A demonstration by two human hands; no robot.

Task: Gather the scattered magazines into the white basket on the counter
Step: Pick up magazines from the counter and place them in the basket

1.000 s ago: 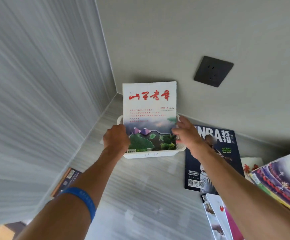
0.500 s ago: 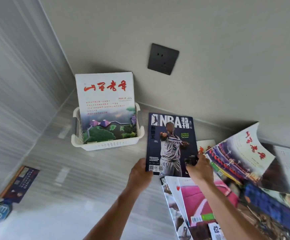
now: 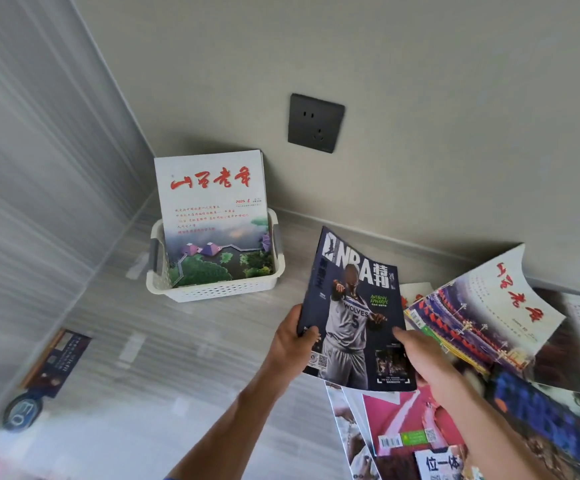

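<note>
NBA magazine lifted off desk, centre frame. Left hand fingers pinched shut on its lower-left edge; right hand closed on its lower-right corner. White basket lies up-left of both hands, left hand nearer, one magazine already upright inside. Long axis near vertical, matching that orientation.

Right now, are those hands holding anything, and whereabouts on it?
Yes: the NBA magazine, gripped at its lower left edge by the left hand and near its lower right corner by the right hand.
</note>
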